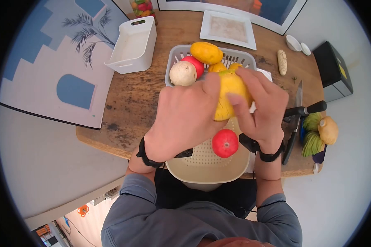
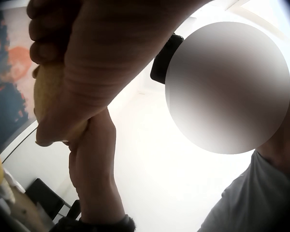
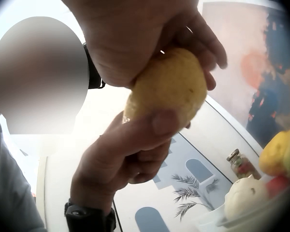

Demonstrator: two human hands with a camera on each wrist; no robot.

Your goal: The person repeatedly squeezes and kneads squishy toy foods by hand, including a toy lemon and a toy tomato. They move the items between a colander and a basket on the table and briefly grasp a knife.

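Observation:
Both hands hold a yellow mango-like fruit above a beige colander (image 1: pixel 193 173). The fruit (image 1: pixel 231 92) has a green patch at its top end and dark thin lines on its skin. My left hand (image 1: pixel 185 113) grips it from the left; in the right wrist view that thumb lies along the yellow skin. From the right, my right hand (image 1: pixel 268 103) curls its fingers over the upper side, its thumb blurred across the front. Inside the colander rests a round red tomato-like fruit (image 1: pixel 225 143). Behind the hands stands a grey basket (image 1: pixel 175 53) with yellow fruits (image 1: pixel 206 52) and a white round vegetable (image 1: pixel 183 73).
A white bin (image 1: pixel 132 49) stands at left, a white square dish (image 1: pixel 228 29) at the back. A knife (image 1: pixel 297 96) lies right of the hands, near a black handle (image 1: pixel 316 107). Green ridged vegetables (image 1: pixel 313 144) sit by the right edge. A picture panel (image 1: pixel 57 61) leans at left.

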